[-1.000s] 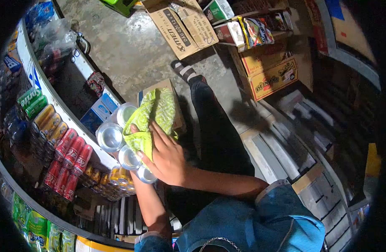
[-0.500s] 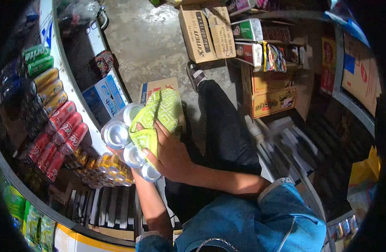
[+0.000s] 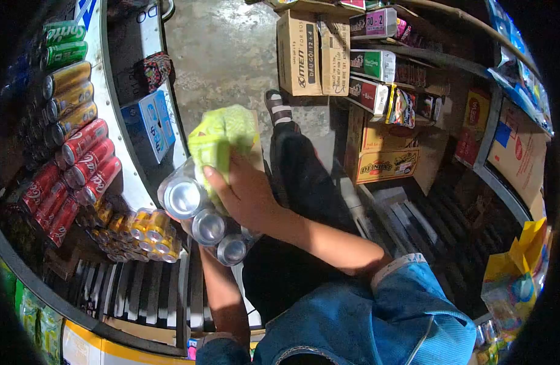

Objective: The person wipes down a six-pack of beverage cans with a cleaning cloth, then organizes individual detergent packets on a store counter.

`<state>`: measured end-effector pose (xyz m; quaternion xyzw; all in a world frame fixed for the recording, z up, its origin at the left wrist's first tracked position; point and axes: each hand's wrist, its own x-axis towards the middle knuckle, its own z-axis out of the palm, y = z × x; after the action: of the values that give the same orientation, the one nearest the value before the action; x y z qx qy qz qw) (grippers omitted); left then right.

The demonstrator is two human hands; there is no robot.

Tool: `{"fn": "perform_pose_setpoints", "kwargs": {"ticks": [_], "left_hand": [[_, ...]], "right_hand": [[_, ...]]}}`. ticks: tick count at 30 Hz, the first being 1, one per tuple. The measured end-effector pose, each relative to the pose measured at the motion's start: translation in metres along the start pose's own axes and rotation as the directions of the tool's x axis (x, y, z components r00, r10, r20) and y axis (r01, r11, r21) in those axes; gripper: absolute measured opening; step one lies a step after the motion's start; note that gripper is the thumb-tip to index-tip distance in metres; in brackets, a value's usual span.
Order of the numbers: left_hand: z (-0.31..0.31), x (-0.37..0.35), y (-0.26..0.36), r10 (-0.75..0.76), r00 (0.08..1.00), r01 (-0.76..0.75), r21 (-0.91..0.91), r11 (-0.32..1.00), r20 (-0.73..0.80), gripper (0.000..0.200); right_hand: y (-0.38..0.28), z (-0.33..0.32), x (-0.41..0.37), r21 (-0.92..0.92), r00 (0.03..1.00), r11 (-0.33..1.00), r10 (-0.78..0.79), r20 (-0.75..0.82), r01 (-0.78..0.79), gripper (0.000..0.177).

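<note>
A clear-wrapped pack of cans (image 3: 208,226), silver ends facing up, is held in front of my body. My left hand (image 3: 206,254) supports it from below, its fingers mostly hidden behind the pack. On top, my right hand (image 3: 246,194) is closed on a yellow-green patterned cloth (image 3: 222,137), pressing it against the far side of the pack. The cloth is smeared by motion and covers some of the cans.
To the left, red Coca-Cola cans (image 3: 88,161), gold cans (image 3: 70,91) and green Sprite cans (image 3: 64,44) are stacked. More gold cans (image 3: 153,234) lie nearby. A cardboard box (image 3: 298,58) stands on the floor ahead. Shelved goods (image 3: 371,64) are at right.
My right hand has moved the cloth over the pack, bunching it toward the far side. The pack has shifted slightly right in view, and the camera view has turned a little.
</note>
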<state>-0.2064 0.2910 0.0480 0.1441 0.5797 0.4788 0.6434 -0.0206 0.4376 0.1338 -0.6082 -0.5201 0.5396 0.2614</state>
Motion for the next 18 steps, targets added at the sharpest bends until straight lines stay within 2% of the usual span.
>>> {"fn": "perform_pose_setpoints", "kwargs": {"ticks": [1, 2, 4, 5, 7, 8, 10, 11, 13, 14, 16, 17, 18], "left_hand": [[0.001, -0.002, -0.002, 0.015, 1.0, -0.015, -0.007, 1.0, -0.005, 0.075], [-0.003, -0.004, -0.003, 0.035, 0.999, -0.035, -0.015, 0.999, -0.015, 0.075], [-0.005, 0.012, -0.005, 0.041, 0.998, -0.042, -0.009, 0.999, -0.038, 0.075], [-0.006, 0.018, -0.005, 0.033, 0.998, -0.034, -0.004, 0.999, -0.046, 0.075], [-0.014, 0.03, 0.0, 0.048, 0.997, -0.047, 0.005, 0.999, -0.063, 0.074], [-0.019, 0.035, 0.005, 0.064, 0.995, -0.063, 0.009, 0.998, -0.071, 0.074], [-0.019, 0.028, 0.002, 0.083, 0.993, -0.082, 0.014, 0.997, -0.087, 0.074], [-0.016, 0.032, 0.0, 0.086, 0.992, -0.085, 0.017, 0.996, -0.093, 0.074], [-0.01, 0.034, -0.004, 0.097, 0.99, -0.095, 0.025, 0.995, -0.107, 0.074], [-0.004, 0.036, -0.006, 0.112, 0.987, -0.11, 0.026, 0.994, -0.114, 0.074], [0.004, 0.04, -0.008, 0.148, 0.98, -0.145, 0.026, 0.989, -0.131, 0.074], [0.006, 0.048, -0.009, 0.164, 0.977, -0.163, 0.024, 0.986, -0.138, 0.073], [0.006, 0.054, -0.008, 0.181, 0.973, -0.18, 0.021, 0.983, -0.141, 0.073]], "right_hand": [[0.001, -0.003, 0.003, 0.083, 0.984, 0.981, 0.171, 0.056, -0.175, 0.043], [0.004, -0.006, 0.001, 0.076, 0.986, 0.984, 0.156, 0.063, -0.161, 0.043], [0.01, -0.01, -0.021, 0.042, 0.951, 0.963, 0.257, 0.171, -0.268, 0.042], [0.014, -0.01, -0.034, 0.044, 0.947, 0.959, 0.27, 0.173, -0.281, 0.042], [0.025, -0.007, -0.046, 0.15, 0.928, 0.93, 0.301, 0.22, -0.336, 0.042], [0.027, -0.001, -0.044, 0.152, 0.93, 0.932, 0.291, 0.224, -0.328, 0.042], [0.028, 0.011, -0.042, 0.178, 0.975, 0.96, 0.22, 0.003, -0.217, 0.044], [0.028, 0.009, -0.034, 0.178, 0.975, 0.959, 0.223, 0.005, -0.22, 0.044], [0.032, -0.001, 0.0, 0.085, 0.913, 0.919, 0.366, 0.181, -0.385, 0.043], [0.037, -0.002, 0.012, 0.084, 0.916, 0.922, 0.357, 0.184, -0.377, 0.043], [0.042, -0.003, 0.028, 0.442, 0.957, 0.848, 0.258, 0.134, -0.291, 0.041], [0.039, -0.005, 0.028, 0.439, 0.959, 0.853, 0.247, 0.136, -0.282, 0.041], [0.036, -0.009, 0.023, 0.366, 0.929, 0.855, 0.332, 0.161, -0.369, 0.04]]}}
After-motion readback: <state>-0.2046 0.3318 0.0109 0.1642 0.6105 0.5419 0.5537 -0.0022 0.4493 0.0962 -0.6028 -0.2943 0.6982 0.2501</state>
